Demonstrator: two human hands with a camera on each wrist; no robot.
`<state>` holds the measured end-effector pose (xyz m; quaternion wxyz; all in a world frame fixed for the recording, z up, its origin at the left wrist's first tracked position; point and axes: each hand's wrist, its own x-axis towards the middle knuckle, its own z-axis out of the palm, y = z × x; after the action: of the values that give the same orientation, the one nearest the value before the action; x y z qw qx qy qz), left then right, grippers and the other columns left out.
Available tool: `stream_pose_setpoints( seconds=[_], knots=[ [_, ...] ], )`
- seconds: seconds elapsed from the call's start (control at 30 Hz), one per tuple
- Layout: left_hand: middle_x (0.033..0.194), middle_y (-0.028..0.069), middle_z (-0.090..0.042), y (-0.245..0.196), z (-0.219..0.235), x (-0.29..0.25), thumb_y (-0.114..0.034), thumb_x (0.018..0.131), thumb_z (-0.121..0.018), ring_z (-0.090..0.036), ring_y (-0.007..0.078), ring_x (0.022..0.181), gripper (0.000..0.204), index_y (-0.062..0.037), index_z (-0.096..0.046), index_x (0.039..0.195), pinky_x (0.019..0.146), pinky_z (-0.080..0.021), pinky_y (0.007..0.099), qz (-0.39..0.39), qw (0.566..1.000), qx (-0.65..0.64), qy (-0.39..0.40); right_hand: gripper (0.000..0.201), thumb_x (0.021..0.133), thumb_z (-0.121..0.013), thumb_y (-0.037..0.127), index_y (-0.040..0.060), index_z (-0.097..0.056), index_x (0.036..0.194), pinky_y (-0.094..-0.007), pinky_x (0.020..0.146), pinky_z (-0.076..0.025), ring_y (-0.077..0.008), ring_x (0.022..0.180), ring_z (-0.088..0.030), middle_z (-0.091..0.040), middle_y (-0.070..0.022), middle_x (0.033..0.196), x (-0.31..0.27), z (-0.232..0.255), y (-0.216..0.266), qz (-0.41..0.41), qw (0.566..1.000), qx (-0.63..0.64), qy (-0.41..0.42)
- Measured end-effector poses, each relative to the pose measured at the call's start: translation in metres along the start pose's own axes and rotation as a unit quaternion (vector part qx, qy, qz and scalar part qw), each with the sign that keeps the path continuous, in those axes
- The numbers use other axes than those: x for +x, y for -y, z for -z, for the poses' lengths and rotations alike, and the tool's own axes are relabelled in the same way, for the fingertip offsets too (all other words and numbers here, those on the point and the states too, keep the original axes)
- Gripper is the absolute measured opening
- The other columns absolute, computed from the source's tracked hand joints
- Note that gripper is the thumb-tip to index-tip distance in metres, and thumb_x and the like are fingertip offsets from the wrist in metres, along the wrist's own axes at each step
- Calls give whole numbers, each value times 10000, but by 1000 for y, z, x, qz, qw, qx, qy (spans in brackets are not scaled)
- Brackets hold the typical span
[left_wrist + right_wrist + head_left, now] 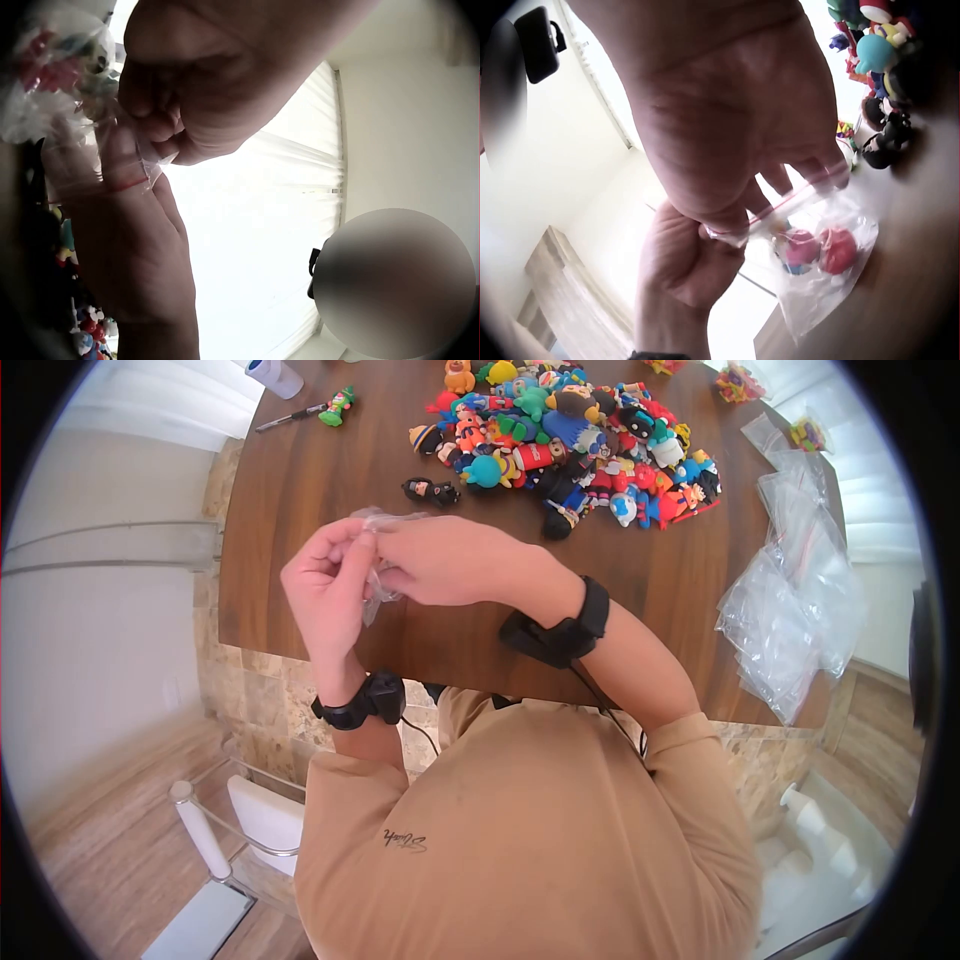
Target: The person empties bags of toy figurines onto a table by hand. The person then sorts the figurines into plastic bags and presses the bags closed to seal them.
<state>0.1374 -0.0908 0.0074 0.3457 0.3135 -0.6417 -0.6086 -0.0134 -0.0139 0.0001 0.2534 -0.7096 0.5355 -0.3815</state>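
Observation:
A clear zip bag [802,300] with a red-edged seal hangs from both hands, small pink, red and blue items showing inside it in the right wrist view. The left hand [330,580] pinches one end of the bag's top edge between thumb and curled fingers. My right hand [450,558] holds the same edge, its thumb near the left fingertips and its other fingers spread along the seal. A black figure [431,491] lies on the table just beyond the hands.
Many colourful figures [560,440] are piled at the table's far middle. A stack of clear bags [790,590] lies at the right edge. At the far left are a green-and-red figure [338,407], a pen [290,417] and a white cup [275,377].

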Motion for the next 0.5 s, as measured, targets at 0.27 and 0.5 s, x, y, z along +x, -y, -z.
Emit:
stream_pose_setpoints(
  seconds=[0.27, 0.5],
  knots=[
    [722, -15, -658, 25, -29, -18, -34, 943, -638, -516, 2, 561, 144, 18, -669, 1074, 489, -364, 171, 21, 1000, -18, -8, 162, 856, -627, 148, -2, -634, 917, -454, 685, -526, -376, 768, -659, -661, -198, 783, -24, -5, -14, -135, 977, -153, 61],
    [754, -18, -656, 38, -38, -35, -23, 951, -628, -541, 13, 622, 137, 38, -670, 1066, 574, -426, 171, -3, 999, -42, -34, 106, 792, -627, 102, -2, -644, 778, -448, 666, -535, -367, 724, -673, -672, -186, 742, -29, -11, -10, -140, 978, -152, 14]
  ],
)
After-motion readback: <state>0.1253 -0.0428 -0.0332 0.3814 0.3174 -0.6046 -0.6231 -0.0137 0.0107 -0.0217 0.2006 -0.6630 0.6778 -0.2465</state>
